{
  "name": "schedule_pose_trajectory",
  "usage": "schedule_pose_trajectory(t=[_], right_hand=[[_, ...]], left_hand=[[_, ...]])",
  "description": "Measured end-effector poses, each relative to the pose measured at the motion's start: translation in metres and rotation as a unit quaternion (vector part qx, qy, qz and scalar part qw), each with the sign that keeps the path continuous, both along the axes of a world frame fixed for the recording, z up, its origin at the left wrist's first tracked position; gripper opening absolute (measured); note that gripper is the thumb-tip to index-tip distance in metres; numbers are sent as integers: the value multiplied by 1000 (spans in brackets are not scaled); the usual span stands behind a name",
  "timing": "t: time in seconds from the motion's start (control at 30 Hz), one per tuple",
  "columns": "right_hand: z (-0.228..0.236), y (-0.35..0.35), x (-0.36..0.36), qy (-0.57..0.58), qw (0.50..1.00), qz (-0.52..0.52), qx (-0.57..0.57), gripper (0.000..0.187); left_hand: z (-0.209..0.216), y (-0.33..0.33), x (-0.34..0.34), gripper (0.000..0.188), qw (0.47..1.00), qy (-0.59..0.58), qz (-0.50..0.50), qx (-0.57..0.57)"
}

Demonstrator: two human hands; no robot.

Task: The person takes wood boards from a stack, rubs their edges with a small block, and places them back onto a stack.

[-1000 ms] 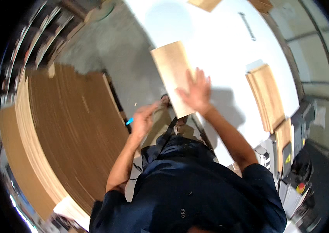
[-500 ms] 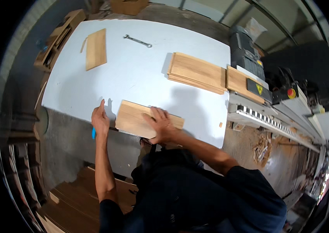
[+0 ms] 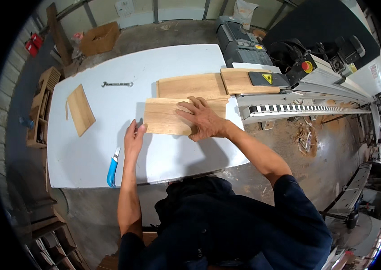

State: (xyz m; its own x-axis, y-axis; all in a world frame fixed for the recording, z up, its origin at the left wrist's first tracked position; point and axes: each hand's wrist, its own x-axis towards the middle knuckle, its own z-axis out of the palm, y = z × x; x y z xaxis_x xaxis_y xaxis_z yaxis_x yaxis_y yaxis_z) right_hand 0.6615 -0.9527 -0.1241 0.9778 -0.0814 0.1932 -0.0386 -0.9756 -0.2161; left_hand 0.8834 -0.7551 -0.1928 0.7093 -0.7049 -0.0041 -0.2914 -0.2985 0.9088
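Observation:
My right hand (image 3: 204, 119) lies over a light wooden plank (image 3: 165, 117), fingers spread on its top face and thumb at its near edge, gripping it. The plank overlaps the near side of a stack of similar planks (image 3: 188, 85) on the white table (image 3: 109, 117). At the plank's left end is my left hand (image 3: 134, 137), fingers stretched and thumb beside the corner; whether it touches is hard to tell. A utility knife (image 3: 112, 170) with a blue handle rests on the table left of my left wrist, blade pointing away.
A wrench (image 3: 117, 84) lies towards the back. At the left is a slanted-cut board (image 3: 81, 110) with a thin strip (image 3: 66, 110) beside it. A machine with a motor (image 3: 242, 42), red stop button (image 3: 307, 66) and rail (image 3: 307, 109) adjoins the table's right side, another plank (image 3: 240, 82) on it.
My right hand has moved the plank away from the table's near edge, up to the stack. My left hand has moved farther in, to the plank's left end, and the knife now shows fully.

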Motion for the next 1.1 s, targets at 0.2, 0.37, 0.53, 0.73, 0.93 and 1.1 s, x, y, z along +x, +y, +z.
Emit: schedule_pose_trajectory(t=[0.2,0.37,0.53,0.73,0.93,1.1], right_hand=[[0,-56,25,-2,1000,8,-25,78],[-56,-82,11,-57,993,-91,56,53],[-70,-60,-51,-306,667,-394,554,24],[-71,-100,-78,-337,402,-458,718,32],[-66,-98,-54,-336,368,-436,749,20],[-69,-33,-30,-259,414,-406,772,21]], left_hand=[[7,-82,11,29,944,326,-13,-55],[-7,-107,5,24,924,375,55,-53],[-11,-117,1,24,944,322,75,-4],[-4,-123,9,21,959,269,35,78],[-22,-115,-1,39,922,-363,104,87],[17,-132,-83,32,992,98,-80,-14]])
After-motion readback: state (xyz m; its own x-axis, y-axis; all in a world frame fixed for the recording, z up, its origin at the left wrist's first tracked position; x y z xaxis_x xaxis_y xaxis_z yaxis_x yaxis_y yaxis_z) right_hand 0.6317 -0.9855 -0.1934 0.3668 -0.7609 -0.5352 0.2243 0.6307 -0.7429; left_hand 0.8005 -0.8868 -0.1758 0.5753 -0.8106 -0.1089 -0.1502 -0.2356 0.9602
